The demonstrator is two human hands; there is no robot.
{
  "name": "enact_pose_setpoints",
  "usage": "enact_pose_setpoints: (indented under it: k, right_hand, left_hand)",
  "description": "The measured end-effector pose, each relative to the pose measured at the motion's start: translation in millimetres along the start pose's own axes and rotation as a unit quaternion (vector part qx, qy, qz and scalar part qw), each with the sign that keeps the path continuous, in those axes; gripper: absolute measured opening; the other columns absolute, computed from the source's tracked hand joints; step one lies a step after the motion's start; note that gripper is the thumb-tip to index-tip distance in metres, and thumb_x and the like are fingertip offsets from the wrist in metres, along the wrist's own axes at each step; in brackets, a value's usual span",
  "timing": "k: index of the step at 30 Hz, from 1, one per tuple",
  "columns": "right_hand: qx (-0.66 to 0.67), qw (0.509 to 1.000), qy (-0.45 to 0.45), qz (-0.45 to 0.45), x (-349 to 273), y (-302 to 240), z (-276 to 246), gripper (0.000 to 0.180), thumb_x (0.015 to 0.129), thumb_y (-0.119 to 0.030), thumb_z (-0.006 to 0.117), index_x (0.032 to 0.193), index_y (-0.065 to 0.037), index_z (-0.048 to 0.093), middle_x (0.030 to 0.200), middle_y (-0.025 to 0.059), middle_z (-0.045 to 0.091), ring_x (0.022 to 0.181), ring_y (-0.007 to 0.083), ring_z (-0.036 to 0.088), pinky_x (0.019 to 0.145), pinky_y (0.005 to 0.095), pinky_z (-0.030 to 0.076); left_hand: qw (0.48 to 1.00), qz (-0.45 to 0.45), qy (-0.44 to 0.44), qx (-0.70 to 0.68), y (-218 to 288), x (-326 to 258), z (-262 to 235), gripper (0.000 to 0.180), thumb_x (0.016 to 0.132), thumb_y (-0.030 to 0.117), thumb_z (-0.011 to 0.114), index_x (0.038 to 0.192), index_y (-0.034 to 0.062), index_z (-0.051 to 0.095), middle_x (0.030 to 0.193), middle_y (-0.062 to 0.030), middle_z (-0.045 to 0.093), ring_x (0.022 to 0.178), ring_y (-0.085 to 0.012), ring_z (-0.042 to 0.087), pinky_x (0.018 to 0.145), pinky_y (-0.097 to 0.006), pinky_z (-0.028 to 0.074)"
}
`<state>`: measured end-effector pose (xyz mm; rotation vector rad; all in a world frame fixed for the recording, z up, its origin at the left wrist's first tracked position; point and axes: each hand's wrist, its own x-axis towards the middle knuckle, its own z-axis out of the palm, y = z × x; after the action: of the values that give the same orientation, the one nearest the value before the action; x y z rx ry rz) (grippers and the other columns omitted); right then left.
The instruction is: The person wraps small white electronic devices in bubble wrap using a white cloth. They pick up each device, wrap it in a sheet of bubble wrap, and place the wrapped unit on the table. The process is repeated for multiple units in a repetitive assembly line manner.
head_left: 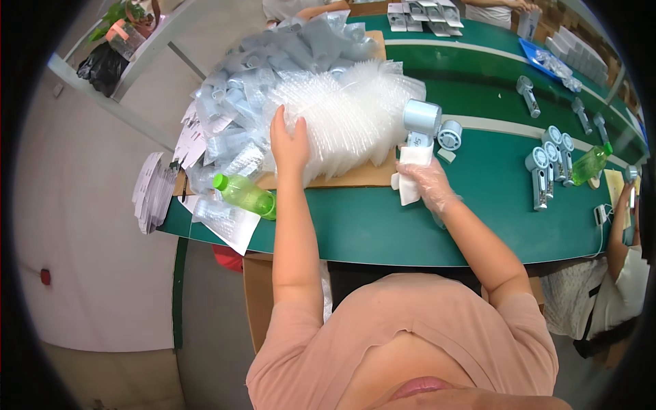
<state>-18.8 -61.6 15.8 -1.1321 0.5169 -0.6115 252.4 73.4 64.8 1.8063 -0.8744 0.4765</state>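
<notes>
My left hand reaches forward at the near-left side of a fanned stack of clear bubble-wrap bags. Its fingers and thumb are spread, and it appears to touch the bags. In a thin clear glove, my right hand is closed round a light-blue handheld fan, with a white cloth or paper round its handle. The fan's round head points up and away from me. Just right of it, another light-blue fan stands with its round face showing, beside a small pale block.
Beyond the left hand lies a heap of bagged light-blue items. A green bottle lies near the table's front edge, beside printed sheets. Several fans and another green bottle are at right. A co-worker's arm shows there.
</notes>
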Motion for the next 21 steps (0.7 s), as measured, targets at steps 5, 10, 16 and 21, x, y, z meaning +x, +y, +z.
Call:
enact_pose_setpoints:
  k: [5, 10, 16, 21]
  right_hand:
    - [0.011, 0.999, 0.020, 0.039, -30, -21, -15, 0.051, 0.085, -0.006, 0.070, 0.133, 0.002, 0.055, 0.126, 0.0116, 0.064, 0.110, 0.0227, 0.065, 0.090, 0.0375, 0.057]
    - [0.023, 0.998, 0.041, 0.039, -48, -18, -21, 0.051, 0.082, -0.003, 0.065, 0.131, 0.003, 0.053, 0.125, 0.0138, 0.064, 0.110, 0.0244, 0.064, 0.091, 0.0393, 0.056]
    - [0.038, 0.998, 0.003, 0.040, -52, -18, -26, 0.050, 0.081, -0.005, 0.066, 0.129, 0.003, 0.054, 0.120, 0.0142, 0.065, 0.107, 0.0243, 0.064, 0.090, 0.0390, 0.056]
    - [0.021, 0.999, 0.018, 0.043, -56, -16, -22, 0.049, 0.081, -0.006, 0.066, 0.128, 0.002, 0.054, 0.118, 0.0133, 0.066, 0.105, 0.0235, 0.064, 0.089, 0.0383, 0.056]
  left_hand:
    - [0.996, 0.080, 0.036, -0.033, 23, -98, -34, 0.053, 0.087, 0.017, 0.071, 0.132, -0.0039, 0.052, 0.135, -0.0270, 0.051, 0.127, -0.0424, 0.049, 0.109, -0.047, 0.038]
    - [0.996, 0.088, -0.003, 0.011, 48, -155, -70, 0.047, 0.080, 0.009, 0.075, 0.122, -0.0017, 0.057, 0.126, -0.0230, 0.055, 0.115, -0.0391, 0.054, 0.098, -0.045, 0.044]
    - [0.988, 0.133, -0.076, 0.024, 71, -175, -61, 0.025, 0.078, -0.003, 0.074, 0.102, 0.0005, 0.068, 0.089, -0.0129, 0.062, 0.077, -0.0279, 0.060, 0.068, -0.039, 0.048]
    - [0.999, 0.028, -0.033, 0.017, 72, -168, -22, 0.015, 0.082, 0.000, 0.074, 0.097, -0.0003, 0.070, 0.078, -0.0117, 0.060, 0.069, -0.0277, 0.058, 0.060, -0.036, 0.046]
